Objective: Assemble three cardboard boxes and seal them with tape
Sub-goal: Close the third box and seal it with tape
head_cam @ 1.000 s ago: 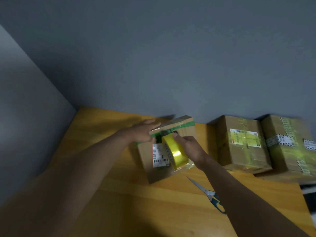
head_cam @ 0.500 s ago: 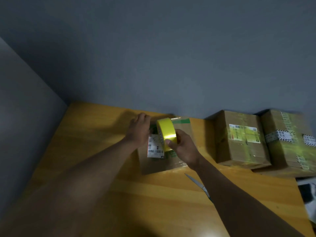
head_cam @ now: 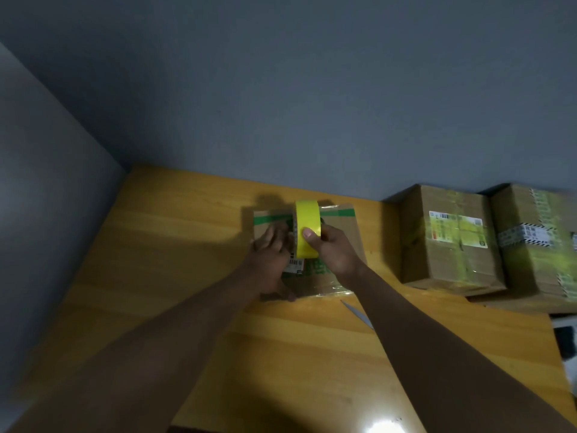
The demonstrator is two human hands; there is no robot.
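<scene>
Tape roll now upright over 3rd box, moved to far edge.

Right hand (head_cam: 334,254) grasps the yellow tape roll (head_cam: 307,234), which went from mid-lid toward the back w/ the box (head_cam: 343,242) squared up; left hand (head_cam: 270,257) lies flat, fingers relaxed, pressing the lid. Prob. a strip is being laid; two taped boxes (head_cam: 449,242) wait at the right.

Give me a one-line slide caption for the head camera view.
Right hand holds a yellow tape roll over a cardboard box steadied by the left hand; two taped boxes beside.
</scene>
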